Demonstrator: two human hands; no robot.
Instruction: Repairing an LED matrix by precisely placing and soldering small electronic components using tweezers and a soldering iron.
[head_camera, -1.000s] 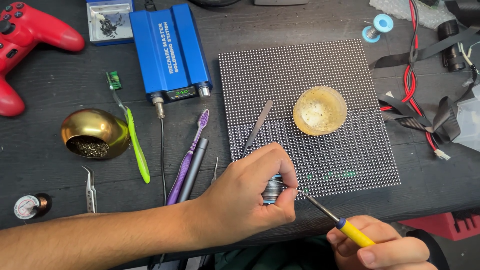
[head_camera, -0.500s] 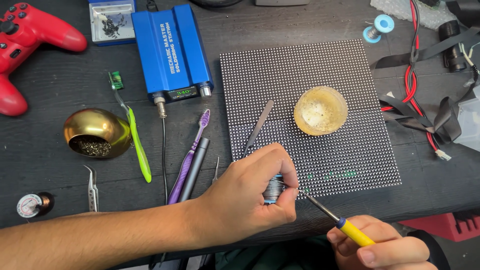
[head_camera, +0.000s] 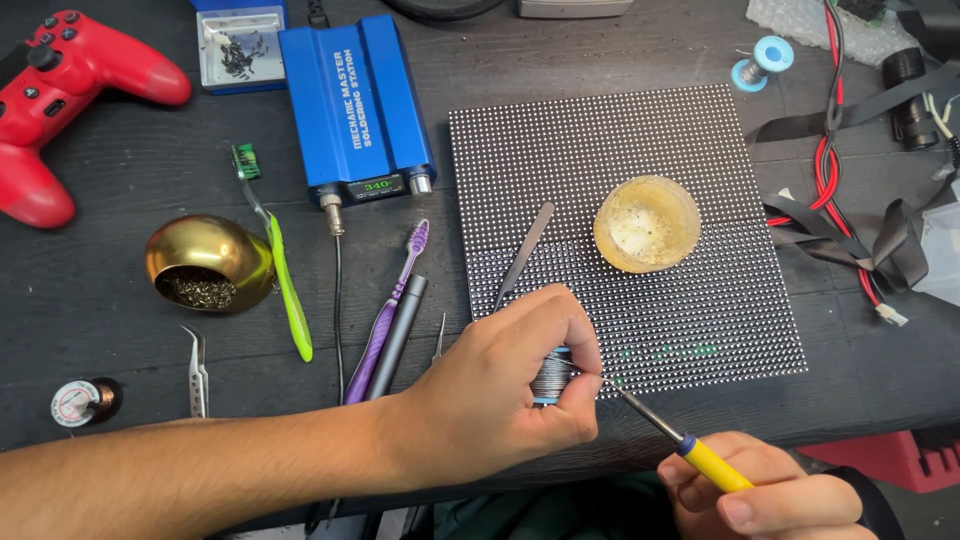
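My left hand (head_camera: 510, 385) is closed around a small spool of solder wire (head_camera: 551, 376) at the near edge of a square LED matrix panel (head_camera: 620, 150). My right hand (head_camera: 770, 500) grips a soldering iron with a yellow handle (head_camera: 712, 464). Its thin metal tip (head_camera: 630, 400) points up-left and meets the solder by my left fingertips, right over the panel's front edge. A few green dots glow on the panel just right of the tip.
A round tub of amber flux (head_camera: 647, 223) and a metal spatula (head_camera: 525, 252) lie on the panel. The blue soldering station (head_camera: 355, 105), a brass tip cleaner (head_camera: 208, 263), toothbrushes (head_camera: 385, 315), tweezers (head_camera: 197, 370) and a red game controller (head_camera: 60, 90) sit left. Red and black cables (head_camera: 850, 190) lie right.
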